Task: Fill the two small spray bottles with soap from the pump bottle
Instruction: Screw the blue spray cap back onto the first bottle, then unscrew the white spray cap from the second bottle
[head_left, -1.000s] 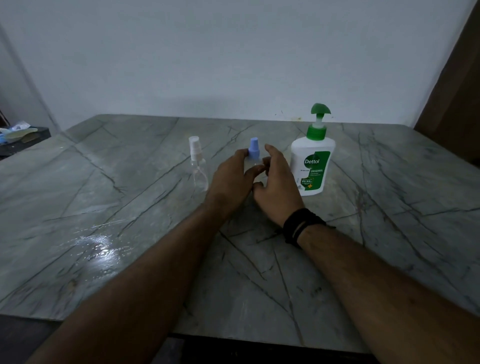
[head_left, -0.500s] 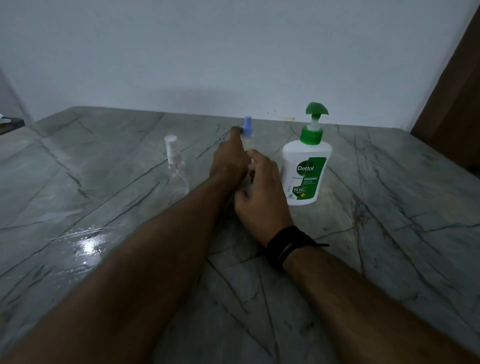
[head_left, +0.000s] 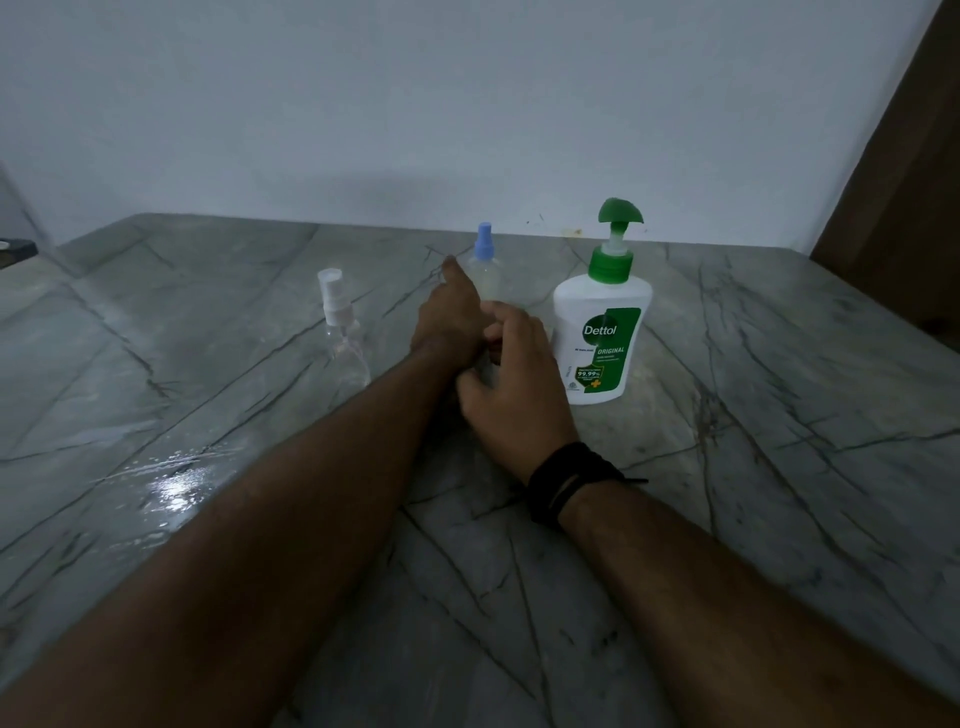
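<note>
Both hands' grip closed around the clear blue-capped spray bottle, contents indiscernible.

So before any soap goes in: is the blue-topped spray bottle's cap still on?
Yes, on. The blue spray cap sits atop the clear bottle, held by both hands.

The table is a grey-green marble slab with dark veins running across it. Its far edge meets a pale wall. A glossy wet-looking patch reflects light at 9 o'clock. Three items stand upright on the slab. The pump bottle, white with a green pump, stands at 1 o'clock. The blue-capped bottle stands just beside it at 12 o'clock. The white-capped bottle stands apart at 11 o'clock.
</note>
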